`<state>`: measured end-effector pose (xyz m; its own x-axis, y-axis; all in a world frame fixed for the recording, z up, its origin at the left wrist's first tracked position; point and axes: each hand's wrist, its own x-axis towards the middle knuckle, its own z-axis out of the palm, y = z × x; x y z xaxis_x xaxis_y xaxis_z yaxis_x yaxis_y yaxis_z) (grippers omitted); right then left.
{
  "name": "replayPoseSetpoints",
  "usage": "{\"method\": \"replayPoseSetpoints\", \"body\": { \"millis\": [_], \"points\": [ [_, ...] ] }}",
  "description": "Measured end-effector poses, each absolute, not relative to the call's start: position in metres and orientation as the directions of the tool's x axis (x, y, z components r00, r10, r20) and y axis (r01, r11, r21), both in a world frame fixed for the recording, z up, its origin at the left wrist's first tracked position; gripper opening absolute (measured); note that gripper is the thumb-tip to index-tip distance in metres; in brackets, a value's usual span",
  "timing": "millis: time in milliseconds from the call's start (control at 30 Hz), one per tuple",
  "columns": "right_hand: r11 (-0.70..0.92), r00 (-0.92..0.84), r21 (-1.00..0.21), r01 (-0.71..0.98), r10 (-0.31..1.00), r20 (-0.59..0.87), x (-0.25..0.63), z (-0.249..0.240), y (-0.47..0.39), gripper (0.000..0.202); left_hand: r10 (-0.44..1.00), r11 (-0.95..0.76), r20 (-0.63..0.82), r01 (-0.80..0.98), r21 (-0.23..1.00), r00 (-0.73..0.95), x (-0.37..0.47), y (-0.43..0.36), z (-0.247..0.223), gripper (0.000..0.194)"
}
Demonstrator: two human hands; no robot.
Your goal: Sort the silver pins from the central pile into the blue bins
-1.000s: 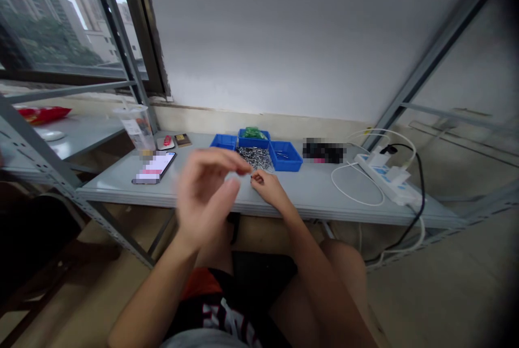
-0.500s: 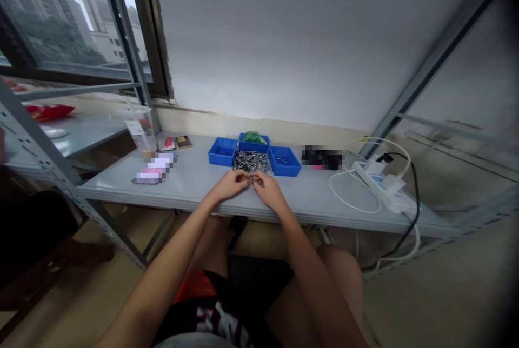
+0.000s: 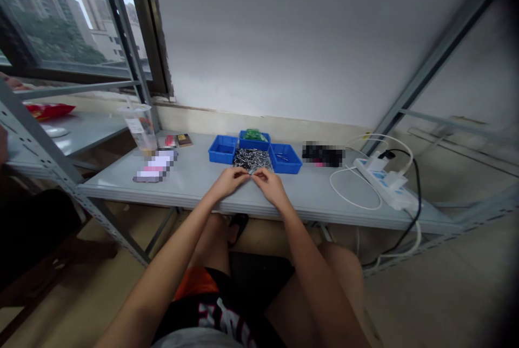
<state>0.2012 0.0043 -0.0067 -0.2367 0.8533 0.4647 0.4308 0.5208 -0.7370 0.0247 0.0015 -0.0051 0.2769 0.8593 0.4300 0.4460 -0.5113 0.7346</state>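
My left hand [image 3: 229, 181] and my right hand [image 3: 269, 183] meet fingertip to fingertip above the front of the table. Both are closed in a pinch; whatever lies between the fingers is too small to name. Just beyond them spreads a pile of small shiny metal pieces [image 3: 253, 159], some dark, some silver. Around the pile stand three blue trays: a left tray [image 3: 222, 161], a back tray [image 3: 254, 143] holding green packets [image 3: 253, 134], and a right tray [image 3: 286, 167] with a few thin metal pieces in it.
A phone [image 3: 156, 166] and a lidded plastic cup [image 3: 140, 129] stand on the left of the table [image 3: 194, 180]. Right of the trays lies a blurred black object [image 3: 323, 154]. A white power strip [image 3: 383, 186] with cables sits at the right end, near the metal frame.
Both hands stay in nearly the same place. The fingers have shifted slightly, and the fingertips now meet in a flatter pinch. The whole view has tilted a little.
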Motion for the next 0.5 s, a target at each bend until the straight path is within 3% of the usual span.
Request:
{"method": "replayPoseSetpoints", "body": {
  "millis": [267, 500],
  "points": [
    [0.574, -0.365, -0.564, 0.593, 0.817, 0.446, 0.1993, -0.0109, 0.0071, 0.004, 0.841, -0.541, 0.463, 0.428, 0.724, 0.281, 0.0256, -0.0047, -0.0022, 0.020],
    [0.568, -0.293, -0.615, 0.547, 0.818, 0.495, 0.2010, -0.0114, 0.0096, 0.007, 0.840, -0.535, 0.487, 0.524, 0.663, 0.241, 0.0230, 0.0005, -0.0034, 0.017]
  ]
}}
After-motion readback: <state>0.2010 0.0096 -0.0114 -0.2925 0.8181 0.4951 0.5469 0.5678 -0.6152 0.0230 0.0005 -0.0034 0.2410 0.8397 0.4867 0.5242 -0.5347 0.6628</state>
